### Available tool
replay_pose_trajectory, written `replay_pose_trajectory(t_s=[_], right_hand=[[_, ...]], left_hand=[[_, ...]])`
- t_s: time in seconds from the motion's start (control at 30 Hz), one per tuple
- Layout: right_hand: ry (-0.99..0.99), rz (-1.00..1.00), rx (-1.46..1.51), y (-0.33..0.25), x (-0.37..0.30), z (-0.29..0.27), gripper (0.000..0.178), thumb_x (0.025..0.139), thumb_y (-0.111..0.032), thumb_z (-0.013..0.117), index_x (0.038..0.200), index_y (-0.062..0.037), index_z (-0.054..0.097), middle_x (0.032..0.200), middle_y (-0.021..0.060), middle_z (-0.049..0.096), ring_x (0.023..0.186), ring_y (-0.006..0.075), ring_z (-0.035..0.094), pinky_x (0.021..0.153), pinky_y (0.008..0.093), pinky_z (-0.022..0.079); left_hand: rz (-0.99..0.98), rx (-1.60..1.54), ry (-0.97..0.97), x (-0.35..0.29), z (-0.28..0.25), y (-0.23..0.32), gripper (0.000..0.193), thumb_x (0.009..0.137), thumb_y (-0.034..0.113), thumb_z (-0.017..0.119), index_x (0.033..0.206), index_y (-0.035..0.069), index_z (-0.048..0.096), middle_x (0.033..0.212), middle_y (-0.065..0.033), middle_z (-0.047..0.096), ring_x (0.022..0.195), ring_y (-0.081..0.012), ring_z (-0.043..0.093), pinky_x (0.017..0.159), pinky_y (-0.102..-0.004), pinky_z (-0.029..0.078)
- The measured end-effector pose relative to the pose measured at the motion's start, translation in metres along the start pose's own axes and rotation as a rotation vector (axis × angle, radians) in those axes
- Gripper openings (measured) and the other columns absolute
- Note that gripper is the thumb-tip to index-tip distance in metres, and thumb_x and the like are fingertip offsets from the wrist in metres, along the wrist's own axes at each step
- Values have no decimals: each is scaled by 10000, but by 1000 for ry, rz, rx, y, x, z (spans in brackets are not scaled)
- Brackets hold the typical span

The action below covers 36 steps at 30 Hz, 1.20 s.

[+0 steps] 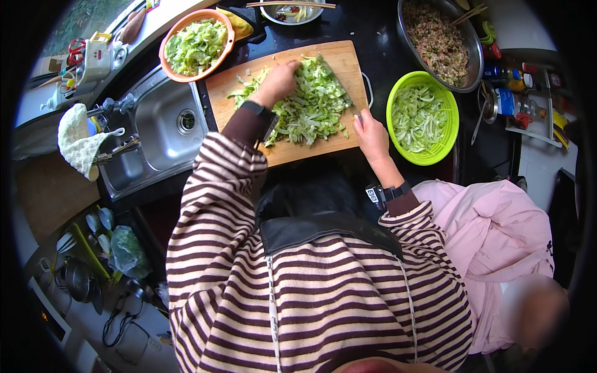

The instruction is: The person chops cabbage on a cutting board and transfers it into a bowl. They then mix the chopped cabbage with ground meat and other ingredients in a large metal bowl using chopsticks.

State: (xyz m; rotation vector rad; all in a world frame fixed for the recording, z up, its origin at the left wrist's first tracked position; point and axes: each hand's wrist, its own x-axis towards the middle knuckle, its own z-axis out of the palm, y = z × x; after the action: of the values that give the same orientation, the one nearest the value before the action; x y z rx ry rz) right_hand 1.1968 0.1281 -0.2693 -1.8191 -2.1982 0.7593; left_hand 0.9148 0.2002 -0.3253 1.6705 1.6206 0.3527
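Observation:
A wooden cutting board (292, 153) carries a broad heap of chopped pale-green vegetable (308, 112). My right hand (373, 137) is closed round the handle of a kitchen knife (339, 84), whose blade slants away to the far left along the heap's right edge. Over the far left part of the heap, my left hand (278, 82) has its fingers curled together against the pieces. What those fingers hold, if anything, is hidden. Right of the board stands a lime-green plastic basket (425, 155) of similar chopped pieces.
An orange colander (166, 46) of sliced greens stands far left, beside the steel sink (168, 121). A steel bowl (476, 71) of minced filling sits far right, a small dish (292, 12) with chopsticks at the back. Close on my right is a person in pink (497, 236).

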Motion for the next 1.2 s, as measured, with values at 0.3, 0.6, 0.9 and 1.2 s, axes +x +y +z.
replay_pose_trajectory(t_s=[0.3, 0.6, 0.9, 1.2], right_hand=[[-59, -218, -52, -29, -4, -3, 193, 888, -275, 549, 870, -100, 472, 675, 143, 611, 623, 373, 595, 528, 471, 451], [-89, -484, -161, -79, -14, 25, 195, 843, -264, 595, 874, -119, 470, 682, 69, 606, 609, 301, 623, 500, 426, 486], [-5, -508, -66, -98, 10, -17, 285, 881, -381, 578, 795, -119, 505, 640, 98, 603, 573, 316, 601, 479, 431, 450], [-251, -412, -388, -86, 46, 32, 274, 895, -411, 513, 838, -143, 521, 667, 117, 618, 628, 356, 612, 530, 481, 465]], left_hand=[[202, 246, 433, -94, 12, 31, 307, 768, 52, 625, 1072, 76, 589, 1067, -72, 603, 1018, -258, 560, 853, -396, 395], [-30, 227, 607, -149, 34, -1, 326, 734, 35, 611, 1056, 42, 564, 1073, -118, 571, 1032, -293, 530, 873, -406, 396], [-68, -1, 712, -167, 34, -4, 287, 758, -8, 597, 1036, 25, 536, 1061, -152, 529, 1000, -342, 516, 869, -398, 433], [-182, -183, 637, -180, 52, 0, 249, 817, 115, 639, 1030, 54, 526, 1029, -149, 526, 970, -357, 532, 798, -410, 459]])
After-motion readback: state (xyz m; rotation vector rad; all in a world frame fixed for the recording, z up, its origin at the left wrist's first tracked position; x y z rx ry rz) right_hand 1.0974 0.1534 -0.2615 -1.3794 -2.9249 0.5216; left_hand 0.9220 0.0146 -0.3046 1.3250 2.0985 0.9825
